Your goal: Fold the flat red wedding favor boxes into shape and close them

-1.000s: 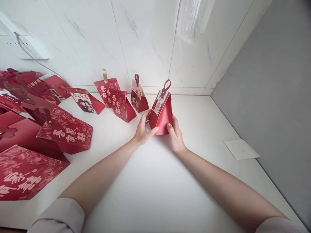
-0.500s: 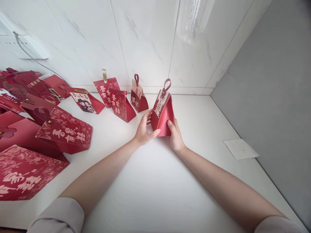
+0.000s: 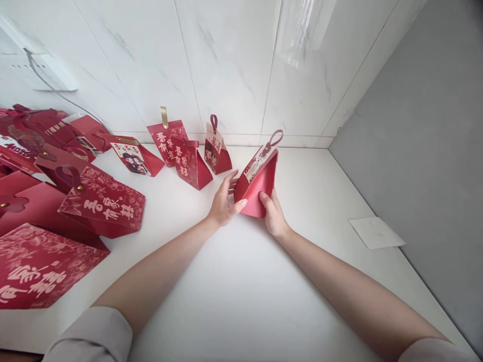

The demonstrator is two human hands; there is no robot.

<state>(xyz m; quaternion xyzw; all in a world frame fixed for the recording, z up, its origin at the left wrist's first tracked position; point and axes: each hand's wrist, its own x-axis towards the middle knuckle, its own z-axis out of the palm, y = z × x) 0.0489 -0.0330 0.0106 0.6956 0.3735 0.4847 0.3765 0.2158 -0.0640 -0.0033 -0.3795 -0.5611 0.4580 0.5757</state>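
A small red gift box (image 3: 260, 183) with a cream printed panel and a dark red ribbon loop is between my two hands, its top tilted to the right. My left hand (image 3: 225, 203) holds its left side, thumb at the lower front edge and fingers partly spread. On the right side my right hand (image 3: 274, 211) grips it, the thumb on the plain red face and the other fingers mostly hidden behind. A smaller cream and red box (image 3: 217, 151) with a ribbon loop stands just behind my left hand.
Several red boxes and bags, among them a floral box (image 3: 105, 201), crowd the left side. A white paper (image 3: 376, 233) lies at the right on the white table (image 3: 241, 301). The tiled wall (image 3: 226, 65) rises behind, with a cable (image 3: 56, 93) at left.
The held box has tilted to the right, its ribbon loop now lower and further right. Both hands keep their hold in nearly the same place.
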